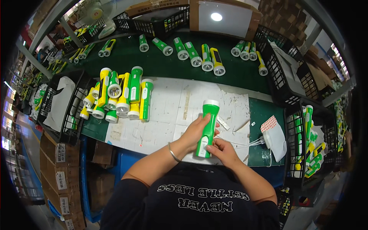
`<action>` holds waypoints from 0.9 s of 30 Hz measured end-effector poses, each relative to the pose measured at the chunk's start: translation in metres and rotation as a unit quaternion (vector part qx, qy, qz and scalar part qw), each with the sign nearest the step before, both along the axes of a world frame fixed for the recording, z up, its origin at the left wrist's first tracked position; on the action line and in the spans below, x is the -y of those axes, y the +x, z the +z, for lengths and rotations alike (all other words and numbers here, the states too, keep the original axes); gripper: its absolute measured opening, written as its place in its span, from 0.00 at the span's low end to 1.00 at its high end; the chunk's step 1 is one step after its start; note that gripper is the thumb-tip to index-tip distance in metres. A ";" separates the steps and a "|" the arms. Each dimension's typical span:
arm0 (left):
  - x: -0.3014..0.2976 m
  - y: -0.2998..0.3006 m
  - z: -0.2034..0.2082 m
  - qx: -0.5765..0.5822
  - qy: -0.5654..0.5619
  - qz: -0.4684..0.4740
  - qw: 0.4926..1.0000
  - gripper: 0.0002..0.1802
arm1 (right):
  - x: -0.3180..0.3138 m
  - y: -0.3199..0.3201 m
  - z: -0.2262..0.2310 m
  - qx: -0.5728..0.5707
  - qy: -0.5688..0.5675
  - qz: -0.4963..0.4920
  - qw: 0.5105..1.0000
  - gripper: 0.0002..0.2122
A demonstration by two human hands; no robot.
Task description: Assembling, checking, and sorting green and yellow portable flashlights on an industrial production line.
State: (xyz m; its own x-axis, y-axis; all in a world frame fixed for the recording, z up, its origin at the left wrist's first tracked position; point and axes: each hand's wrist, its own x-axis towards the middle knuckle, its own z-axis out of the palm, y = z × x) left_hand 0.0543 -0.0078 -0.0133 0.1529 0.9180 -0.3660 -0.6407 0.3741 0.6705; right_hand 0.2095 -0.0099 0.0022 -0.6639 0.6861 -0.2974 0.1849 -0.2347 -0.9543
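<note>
A green flashlight (208,129) with a white head ring stands nearly upright above the white work surface, its head pointing away from me. My left hand (194,132) is wrapped around its middle, thumb along the body. At the lower end, beside a white panel, my right hand (224,151) is closed, with its thumb against the side. Thin white cables (241,145) run behind the right fingers from a white power adapter (268,138); whether these fingers also pinch a plug is hidden. To the left lies a pile of green and yellow flashlights (145,100).
More flashlights (195,57) lie spread along the green far tabletop (130,59). Black plastic crates stand at the left (74,111) and right (293,142), the right one holding flashlights. At the back is a cardboard box (230,28) with a bright light spot on its pale panel.
</note>
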 end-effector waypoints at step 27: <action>-0.030 -0.002 0.008 -0.030 0.008 -0.080 0.996 0.18 | 0.044 0.003 -0.020 -0.029 -0.105 -0.031 0.994 0.11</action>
State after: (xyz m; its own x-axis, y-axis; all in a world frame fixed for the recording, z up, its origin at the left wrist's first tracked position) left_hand 0.0526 0.0226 -0.0057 0.2762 0.8896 -0.3638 -0.5317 0.4567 0.7132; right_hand 0.2123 -0.0541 -0.0182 -0.6425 0.6533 -0.4004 0.1095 -0.4389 -0.8918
